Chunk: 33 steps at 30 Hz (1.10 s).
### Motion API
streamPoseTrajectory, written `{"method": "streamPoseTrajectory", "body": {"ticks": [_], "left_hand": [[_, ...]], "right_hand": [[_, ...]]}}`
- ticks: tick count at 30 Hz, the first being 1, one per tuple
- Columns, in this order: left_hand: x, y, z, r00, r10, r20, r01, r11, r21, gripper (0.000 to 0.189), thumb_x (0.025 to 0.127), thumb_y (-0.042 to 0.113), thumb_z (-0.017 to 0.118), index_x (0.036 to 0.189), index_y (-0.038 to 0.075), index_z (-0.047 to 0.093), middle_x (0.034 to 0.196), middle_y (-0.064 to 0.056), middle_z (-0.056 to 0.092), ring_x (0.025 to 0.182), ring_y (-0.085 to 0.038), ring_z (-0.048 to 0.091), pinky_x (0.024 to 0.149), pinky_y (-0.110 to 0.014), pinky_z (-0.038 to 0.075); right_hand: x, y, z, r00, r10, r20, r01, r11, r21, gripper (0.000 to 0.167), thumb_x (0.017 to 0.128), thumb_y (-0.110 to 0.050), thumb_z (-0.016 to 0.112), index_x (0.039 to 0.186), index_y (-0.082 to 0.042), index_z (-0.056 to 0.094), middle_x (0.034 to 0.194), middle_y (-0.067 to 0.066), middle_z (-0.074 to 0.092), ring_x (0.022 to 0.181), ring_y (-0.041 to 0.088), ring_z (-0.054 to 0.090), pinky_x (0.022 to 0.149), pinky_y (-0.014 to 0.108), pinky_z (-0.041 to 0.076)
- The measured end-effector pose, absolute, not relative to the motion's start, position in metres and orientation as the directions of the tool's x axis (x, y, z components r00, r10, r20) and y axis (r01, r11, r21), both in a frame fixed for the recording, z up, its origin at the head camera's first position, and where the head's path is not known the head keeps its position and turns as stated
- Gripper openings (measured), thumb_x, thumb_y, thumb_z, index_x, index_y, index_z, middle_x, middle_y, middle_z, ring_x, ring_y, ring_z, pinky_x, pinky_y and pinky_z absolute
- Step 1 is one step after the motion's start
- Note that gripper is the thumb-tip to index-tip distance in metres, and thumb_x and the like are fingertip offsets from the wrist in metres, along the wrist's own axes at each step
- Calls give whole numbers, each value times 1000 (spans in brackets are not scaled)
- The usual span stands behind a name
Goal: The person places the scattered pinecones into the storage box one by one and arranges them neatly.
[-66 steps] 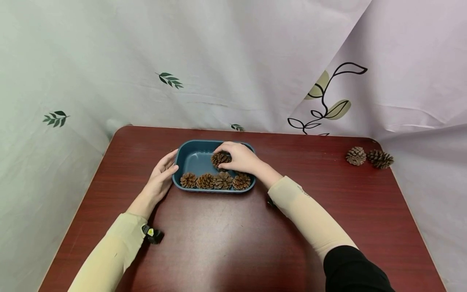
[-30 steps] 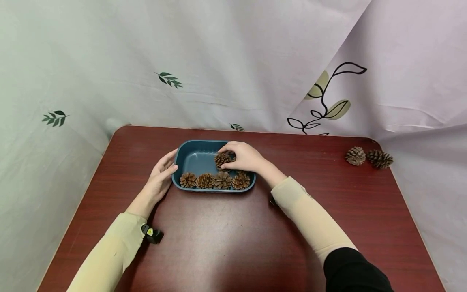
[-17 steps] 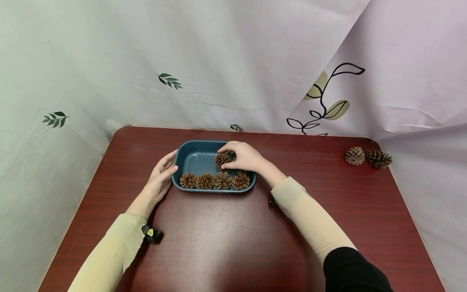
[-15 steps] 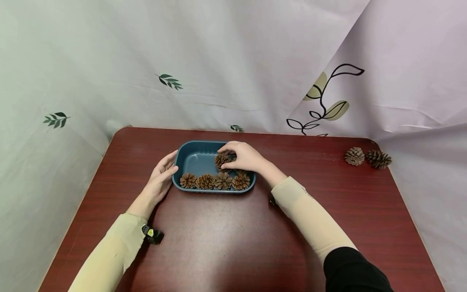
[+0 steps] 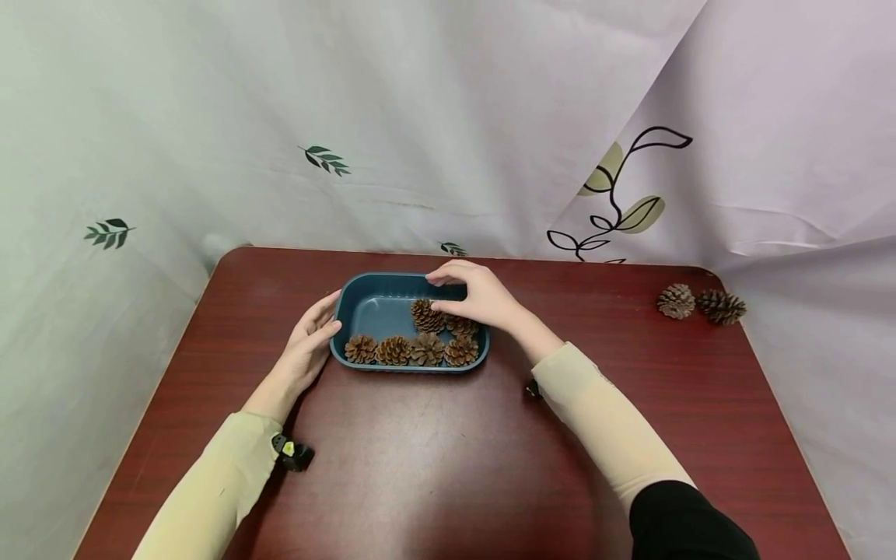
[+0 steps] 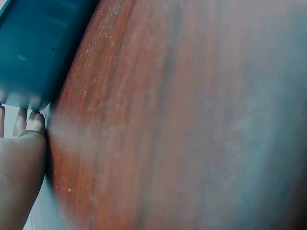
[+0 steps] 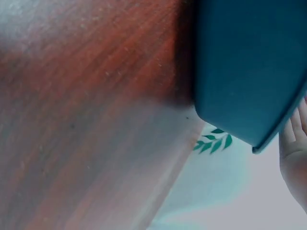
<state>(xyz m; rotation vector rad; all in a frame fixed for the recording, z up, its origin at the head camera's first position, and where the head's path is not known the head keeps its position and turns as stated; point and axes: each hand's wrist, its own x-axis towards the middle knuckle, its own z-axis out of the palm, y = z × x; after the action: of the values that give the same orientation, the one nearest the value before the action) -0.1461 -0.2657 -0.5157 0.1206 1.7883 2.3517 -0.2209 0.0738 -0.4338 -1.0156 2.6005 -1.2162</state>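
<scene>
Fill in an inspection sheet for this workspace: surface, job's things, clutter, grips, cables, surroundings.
Surface: glossy reddish-brown wood-grain table.
Job's things: dark blue rounded rectangular tray holding six brown scaly pinecones, four along its near side, two behind at the right; two loose pinecones near the table's far right corner.
Clutter: nothing seen.
Grips: left hand against the tray's left end; right hand over its right part, thumb and fingers apart, pinecone contact unclear.
Cables: nothing seen.
Surroundings: pale leaf-printed fabric curtain.
</scene>
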Motion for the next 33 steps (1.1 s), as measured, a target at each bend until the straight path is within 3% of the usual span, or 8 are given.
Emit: {"method": "streamPoseTrajectory", "body": {"ticks": [8,17,23,29,33], "left_hand": [[-145,-265,-515,-980,195,-38,-91,-268,959,59,111,2,49,167,8,31,149,17,54,137,1,53,106,-16,48],[-145,-264,-514,-981,188,-39,-91,-277,957,59,111,1,49,167,8,32,148,16,54,136,-1,53,104,-16,48],[-145,-264,-515,-982,187,-38,-89,-276,957,58,111,2,49,166,8,33,148,16,55,135,-2,54,103,-17,49],[-145,-263,-515,-982,185,-30,-82,-284,955,58,111,1,49,166,8,32,149,15,55,135,-1,54,103,-16,49],[-145,-263,-515,-982,187,-22,-76,-289,954,58,111,2,49,166,7,31,149,15,55,136,-1,54,103,-17,50]], "right_hand": [[-212,91,-428,-795,-541,273,-519,374,-769,44,94,-13,84,135,-4,71,130,12,72,121,28,69,109,47,54],[-202,111,-428,-819,-445,361,-524,327,-786,40,91,-7,85,130,-6,74,121,12,74,116,27,71,107,38,56],[-198,127,-432,-840,-392,375,-509,328,-796,37,92,-3,83,127,-2,74,121,14,75,113,30,73,105,47,57],[-194,145,-436,-864,-328,383,-485,332,-809,35,91,-1,83,125,-3,76,121,14,76,111,33,74,102,40,58],[-192,157,-439,-874,-297,384,-472,333,-816,36,90,1,83,126,0,75,121,16,75,110,34,74,101,46,58]]}}
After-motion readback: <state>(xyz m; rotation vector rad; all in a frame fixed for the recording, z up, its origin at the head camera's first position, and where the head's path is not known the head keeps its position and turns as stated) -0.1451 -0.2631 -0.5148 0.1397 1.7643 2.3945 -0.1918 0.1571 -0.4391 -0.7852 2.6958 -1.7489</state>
